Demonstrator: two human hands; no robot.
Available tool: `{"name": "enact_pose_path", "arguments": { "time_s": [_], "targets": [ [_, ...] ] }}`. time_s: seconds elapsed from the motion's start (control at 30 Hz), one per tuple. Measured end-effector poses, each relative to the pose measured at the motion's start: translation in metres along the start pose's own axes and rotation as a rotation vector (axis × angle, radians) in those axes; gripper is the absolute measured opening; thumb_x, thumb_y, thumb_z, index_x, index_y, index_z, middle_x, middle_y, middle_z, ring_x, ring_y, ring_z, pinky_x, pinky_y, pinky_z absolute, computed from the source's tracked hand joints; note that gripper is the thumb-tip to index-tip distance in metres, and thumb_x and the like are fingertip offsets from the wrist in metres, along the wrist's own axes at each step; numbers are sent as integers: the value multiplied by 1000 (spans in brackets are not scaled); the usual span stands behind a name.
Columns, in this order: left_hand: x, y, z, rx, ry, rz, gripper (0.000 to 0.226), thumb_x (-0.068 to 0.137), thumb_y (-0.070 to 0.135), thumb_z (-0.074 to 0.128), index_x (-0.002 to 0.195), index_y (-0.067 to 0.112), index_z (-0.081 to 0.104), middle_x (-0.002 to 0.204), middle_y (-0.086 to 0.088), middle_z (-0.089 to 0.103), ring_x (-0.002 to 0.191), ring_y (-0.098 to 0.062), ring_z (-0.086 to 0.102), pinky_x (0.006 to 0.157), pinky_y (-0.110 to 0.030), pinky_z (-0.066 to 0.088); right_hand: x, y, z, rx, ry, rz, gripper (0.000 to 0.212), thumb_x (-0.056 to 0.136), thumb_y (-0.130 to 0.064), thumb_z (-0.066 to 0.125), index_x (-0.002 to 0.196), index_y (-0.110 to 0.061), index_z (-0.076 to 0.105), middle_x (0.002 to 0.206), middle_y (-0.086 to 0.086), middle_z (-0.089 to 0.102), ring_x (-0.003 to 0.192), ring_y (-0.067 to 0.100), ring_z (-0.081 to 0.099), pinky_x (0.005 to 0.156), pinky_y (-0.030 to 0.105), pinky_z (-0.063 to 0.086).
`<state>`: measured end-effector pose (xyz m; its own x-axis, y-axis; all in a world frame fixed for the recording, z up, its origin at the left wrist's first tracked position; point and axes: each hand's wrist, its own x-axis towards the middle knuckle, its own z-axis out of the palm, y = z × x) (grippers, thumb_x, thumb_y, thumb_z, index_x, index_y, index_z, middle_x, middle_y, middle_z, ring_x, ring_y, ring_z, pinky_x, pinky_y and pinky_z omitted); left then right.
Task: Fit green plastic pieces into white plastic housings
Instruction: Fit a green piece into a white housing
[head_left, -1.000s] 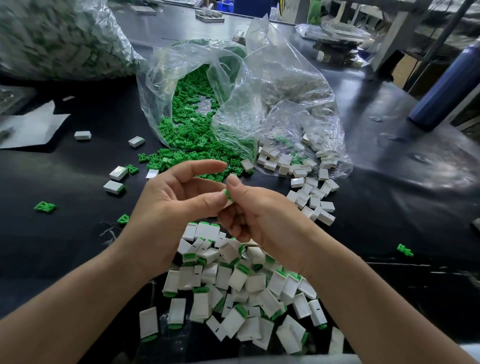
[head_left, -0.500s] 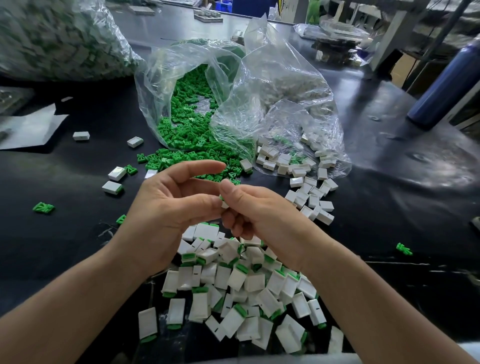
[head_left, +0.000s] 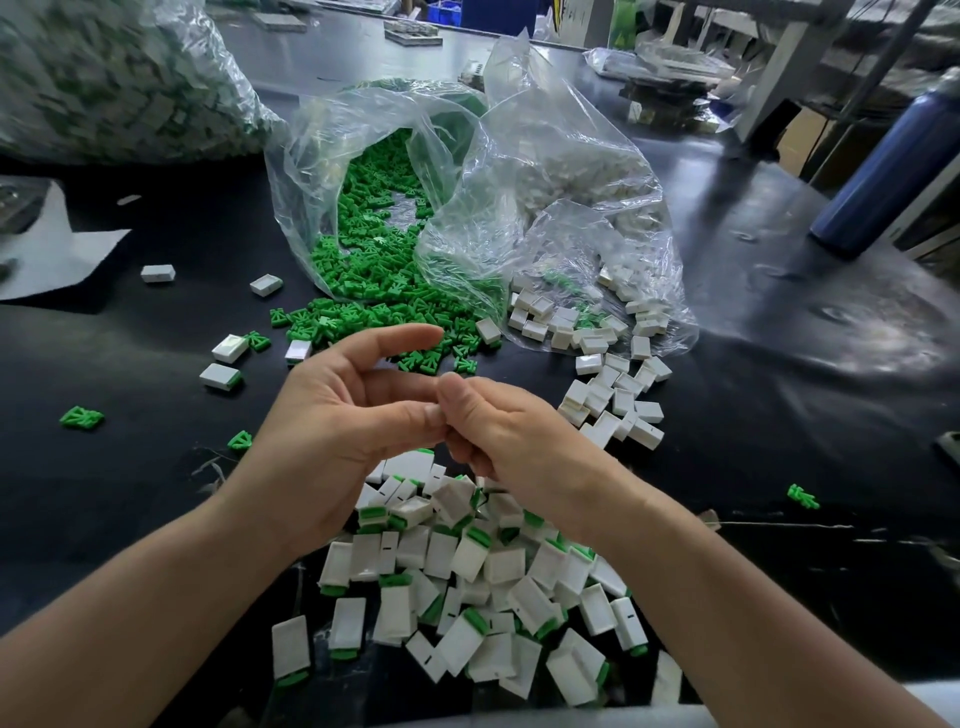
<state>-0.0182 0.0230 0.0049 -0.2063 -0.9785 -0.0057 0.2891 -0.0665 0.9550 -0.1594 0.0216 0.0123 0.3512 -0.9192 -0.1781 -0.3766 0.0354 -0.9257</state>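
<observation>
I have both hands up over the black table (head_left: 779, 426), meeting thumb to thumb just above the near pile. The left hand (head_left: 337, 431) is half open, its forefinger arched forward and its thumb pressed toward the right thumb. The right hand (head_left: 519, 436) has its fingers curled under toward the palm. Whatever sits between the two thumbs is covered by them, so I cannot tell whether either hand has hold of a piece.

Under my wrists, at the table's near edge, lies a heap of white housings with green ends showing (head_left: 467, 571), stacked loosely over one another. Beyond the hands, green pieces (head_left: 374, 260) spill out of the mouth of a clear bag (head_left: 311, 171) onto the table, reaching almost to my left forefinger. Just to the right, a second clear bag (head_left: 571, 171) lets out empty white housings (head_left: 613, 395), which trail down beside my right hand.

A few stray housings (head_left: 223, 375) lie well off to the left, with single green bits (head_left: 80, 417) near them and another loose green piece (head_left: 802, 496) far right. A large filled bag (head_left: 104, 78) sits at the far left, and a blue bottle (head_left: 883, 171) stands at the right.
</observation>
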Motion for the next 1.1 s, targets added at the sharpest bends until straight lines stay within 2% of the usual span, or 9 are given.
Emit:
{"name": "enact_pose_path", "arguments": {
  "time_s": [0.07,0.23,0.37,0.5,0.6,0.67,0.83,0.93,1.1],
  "targets": [
    [0,-1,1,-8,11,9,61,50,-10,73,107,9,59,74,-13,72,67,-23,70,64,-29,58,1,1,2,-19,26,-10,36,96,-39,33,96,-12,57,70,-10,43,63,2,38,66,24,32],
    [-1,-1,3,-36,33,37,53,56,-2,61,107,9,58,73,-11,72,69,-22,71,63,-27,58,2,2,5,-129,73,-57,41,97,-39,31,120,-15,56,73,-19,37,69,-3,37,71,22,30],
    [-2,0,5,-39,44,54,53,54,0,63,106,9,58,74,-12,73,73,-22,71,63,-26,57,1,1,6,-170,98,-77,39,97,-40,31,115,-17,56,74,-18,40,77,5,41,67,20,33],
    [-2,0,5,-36,52,57,52,53,2,64,105,9,59,75,-13,73,72,-22,71,64,-26,58,0,0,7,-152,102,-70,34,97,-40,31,109,-19,55,79,-17,44,86,10,42,75,24,31],
    [-2,0,5,-37,49,57,54,52,-2,68,104,10,60,74,-12,73,73,-22,71,65,-27,58,0,1,7,-171,94,-78,37,97,-39,30,114,-17,55,102,-1,58,98,15,48,81,29,36],
    [-2,-1,5,-33,48,56,59,48,-6,73,104,11,60,74,-11,73,73,-21,71,65,-26,57,0,2,7,-168,94,-77,38,98,-39,30,116,-16,55,113,3,59,105,16,50,86,30,38],
    [-1,-1,3,-35,44,56,58,51,-8,75,103,11,61,75,-11,73,72,-21,71,65,-27,57,0,2,7,-179,90,-92,39,98,-39,30,116,-16,55,113,3,59,103,15,50,84,29,38],
    [-1,-2,3,-50,43,55,52,53,2,67,104,11,60,75,-11,73,72,-21,71,66,-27,58,0,2,7,-192,93,-98,40,98,-39,29,117,-15,55,113,3,59,104,15,50,86,30,39],
    [-2,-2,4,-54,49,56,50,55,1,64,103,11,60,75,-11,73,73,-21,71,65,-25,57,0,0,7,-201,98,-104,38,98,-38,30,116,-15,55,113,3,59,106,17,51,90,33,40]
  ]
}}
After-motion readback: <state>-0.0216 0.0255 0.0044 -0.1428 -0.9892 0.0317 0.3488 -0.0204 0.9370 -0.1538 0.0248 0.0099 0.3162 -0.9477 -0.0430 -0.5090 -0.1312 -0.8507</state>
